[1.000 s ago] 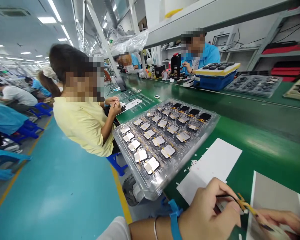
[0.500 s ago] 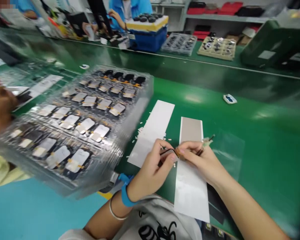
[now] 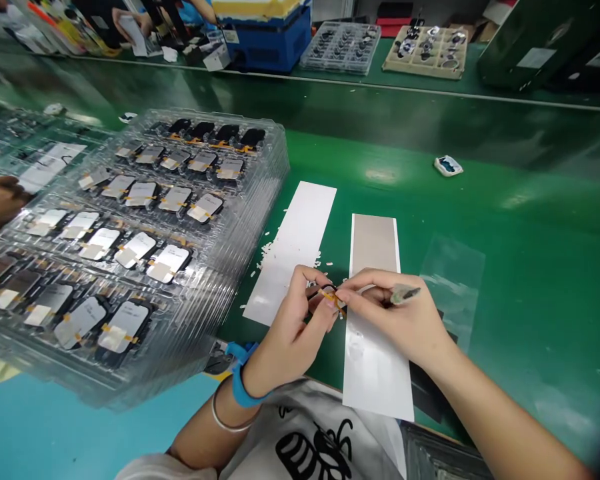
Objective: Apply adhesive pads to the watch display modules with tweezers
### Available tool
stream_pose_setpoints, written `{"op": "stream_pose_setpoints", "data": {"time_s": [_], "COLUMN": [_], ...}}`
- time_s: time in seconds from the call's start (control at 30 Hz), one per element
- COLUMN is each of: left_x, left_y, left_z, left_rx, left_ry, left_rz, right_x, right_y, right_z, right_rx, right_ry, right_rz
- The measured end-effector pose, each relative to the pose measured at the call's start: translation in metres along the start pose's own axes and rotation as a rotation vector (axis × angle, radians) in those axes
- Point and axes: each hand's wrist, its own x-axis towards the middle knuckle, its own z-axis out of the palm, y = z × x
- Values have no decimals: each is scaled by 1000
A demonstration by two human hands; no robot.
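Note:
Between the fingertips of my left hand (image 3: 293, 327) is a small dark-edged screen module with an orange flex cable (image 3: 336, 301); the fingers hide most of its body. My right hand (image 3: 410, 320) pinches at the cable's side, its thumb and index finger meeting the part. A slim tool wrapped in pale tape (image 3: 404, 294) pokes out from the right palm; its working end is hidden. Under the right hand lies a long white strip of backing paper (image 3: 377, 373) with a grey-beige upper section. Another white strip (image 3: 300, 223) lies to the left, with tiny white bits scattered about it.
Stacked clear trays (image 3: 260, 173) on the left hold rows of screen modules. A clear film (image 3: 453, 280) lies right of the paper. Farther back are a small white packet (image 3: 449, 166), a blue bin (image 3: 270, 43) and parts trays (image 3: 425, 53). A co-worker's hand (image 3: 0, 203) shows at far left.
The view has tilted down, and the scene is sharper. Both hands stay together at the part, where more of the orange cable now shows. The taped tool has turned in my right hand.

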Motion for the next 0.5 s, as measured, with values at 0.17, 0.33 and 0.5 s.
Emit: {"op": "stream_pose_setpoints", "data": {"time_s": [0.17, 0.33, 0.5], "left_x": [0, 0, 1], "left_y": [2, 1, 1], "left_z": [-1, -1, 1], "left_rx": [-37, -43, -14], "left_ry": [-37, -40, -37], "left_rz": [14, -2, 10], "right_x": [-3, -5, -3], "right_y": [-1, 1, 0], "right_z": [2, 1, 1], "right_rx": [-10, -63, -17], "right_ry": [3, 9, -7], "right_rz": [-17, -40, -43]}}
